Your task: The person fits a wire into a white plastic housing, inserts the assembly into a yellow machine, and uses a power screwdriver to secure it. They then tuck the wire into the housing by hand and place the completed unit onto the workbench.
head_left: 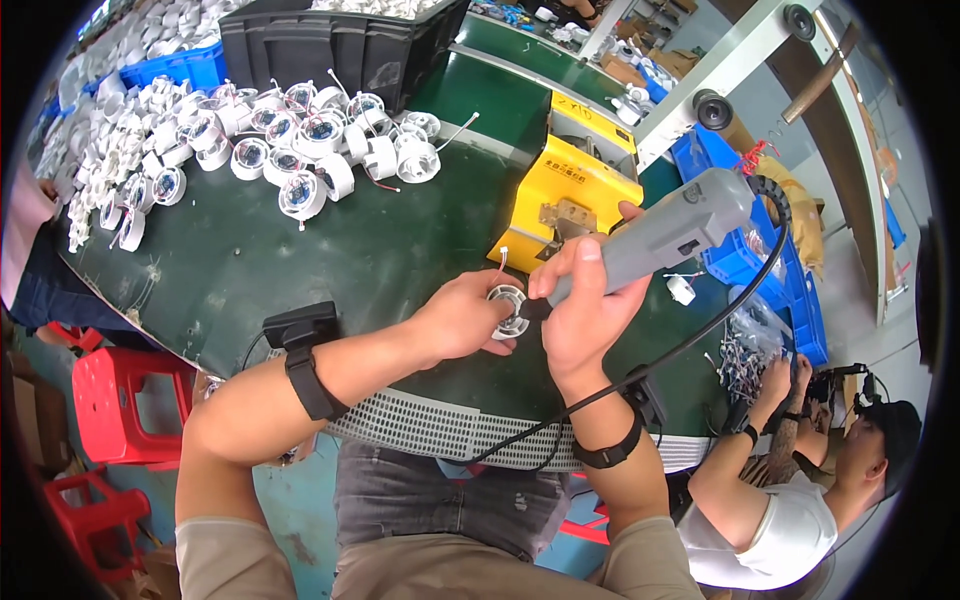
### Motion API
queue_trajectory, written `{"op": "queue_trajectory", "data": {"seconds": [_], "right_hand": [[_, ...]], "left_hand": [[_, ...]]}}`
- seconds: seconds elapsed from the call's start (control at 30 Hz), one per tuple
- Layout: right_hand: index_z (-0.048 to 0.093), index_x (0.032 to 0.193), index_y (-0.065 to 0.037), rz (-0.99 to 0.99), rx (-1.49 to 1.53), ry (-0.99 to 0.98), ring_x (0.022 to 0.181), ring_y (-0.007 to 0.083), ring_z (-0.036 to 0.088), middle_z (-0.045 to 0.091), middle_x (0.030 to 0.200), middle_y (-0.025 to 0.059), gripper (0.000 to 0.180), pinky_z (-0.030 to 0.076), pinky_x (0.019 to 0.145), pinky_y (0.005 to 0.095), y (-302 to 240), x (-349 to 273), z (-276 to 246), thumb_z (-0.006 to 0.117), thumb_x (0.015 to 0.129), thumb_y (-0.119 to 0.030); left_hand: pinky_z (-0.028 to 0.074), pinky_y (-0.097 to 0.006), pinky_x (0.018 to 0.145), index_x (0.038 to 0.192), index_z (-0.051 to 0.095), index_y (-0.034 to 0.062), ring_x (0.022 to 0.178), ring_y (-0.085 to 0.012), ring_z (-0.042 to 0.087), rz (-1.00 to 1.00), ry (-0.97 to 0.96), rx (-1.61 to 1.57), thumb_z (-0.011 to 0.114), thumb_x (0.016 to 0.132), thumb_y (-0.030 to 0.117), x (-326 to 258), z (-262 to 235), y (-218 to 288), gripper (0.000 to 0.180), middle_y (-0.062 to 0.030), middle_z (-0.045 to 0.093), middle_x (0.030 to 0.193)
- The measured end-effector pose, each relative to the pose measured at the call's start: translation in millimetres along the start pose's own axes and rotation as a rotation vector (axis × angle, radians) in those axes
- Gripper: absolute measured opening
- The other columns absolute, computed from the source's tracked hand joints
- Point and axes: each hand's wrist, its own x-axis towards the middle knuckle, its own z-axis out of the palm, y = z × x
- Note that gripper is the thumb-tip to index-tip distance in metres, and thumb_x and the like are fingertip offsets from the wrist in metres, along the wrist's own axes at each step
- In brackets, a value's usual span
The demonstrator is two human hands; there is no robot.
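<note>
Holding the round white housing [514, 325] near the centre of the frame, my left hand [462, 318] has its grip clamped on the ring, with thumb and fingers around it. My right hand [585, 310] has its grip closed around the grey electric screwdriver [672, 232]. The long axis of this tool runs slantwise, from the upper right down to the lower left, and the housing lies just at the lower left of its black nose [537, 311]. Whether the nose touches the ring or only stands beside it, I cannot tell. The left hand is the nearer one to the housing, since it carries it; the right hand is just beside.

Above my hands, the yellow machine [580, 180] stands near and limits the room on that side. Below them, the grey perforated strip [430, 425] marks the near edge of the worktop [230, 270]. To the right, the black cable [700, 333] curves down past my right forearm. The widest room is toward the left, between my left hand and the white housings [320, 135] heaped at the upper left.
</note>
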Motion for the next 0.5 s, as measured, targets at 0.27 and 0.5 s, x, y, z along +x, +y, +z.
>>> {"op": "queue_trajectory", "data": {"seconds": [0.27,0.5], "right_hand": [[0.026,0.133,-0.003,0.008,0.008,0.008,0.051,0.0143,0.048,0.048,0.068,0.0070,0.046,0.047,0.049,0.0303,1.0,-1.0,-0.6,0.048,0.093,-0.012],[0.026,0.132,-0.004,0.017,0.045,0.004,0.051,0.0141,0.047,0.048,0.068,0.0068,0.045,0.046,0.048,0.0297,5.3,-1.5,1.2,0.048,0.094,-0.012]], "left_hand": [[0.059,-0.033,0.076,0.127,0.046,-0.0043,0.086,-0.0227,0.066,-0.013,0.003,0.025,0.047,0.096,0.008,-1.8,1.4,2.8,0.034,-0.0157,0.060,0.107],[0.059,-0.034,0.076,0.127,0.045,-0.0061,0.087,-0.0237,0.066,-0.012,-0.003,0.015,0.046,0.096,0.008,-0.4,0.2,1.1,0.035,-0.0164,0.059,0.108]]}}
